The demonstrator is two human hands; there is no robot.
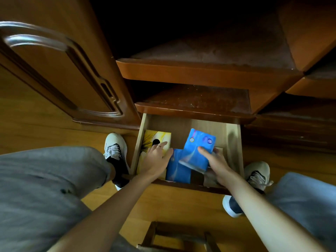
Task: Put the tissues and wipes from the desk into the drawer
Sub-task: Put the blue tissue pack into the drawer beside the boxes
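Blue plastic tissue packs are what both my hands are busy with, down inside the pale wooden drawer that stands pulled open below the dark brown shelves. My right hand is closed around the upper blue tissue pack, thumb on its top face and the other fingers under its right edge, holding it tilted with its far end raised above the drawer floor. It overlaps a second blue pack that lies flat against the drawer's near edge. My left hand lies spread, fingers apart and gripping nothing, on the yellow tissue box in the drawer's left part, its thumb touching the flat blue pack. My grey trouser legs and pale sneakers flank the drawer on the orange wooden floor.
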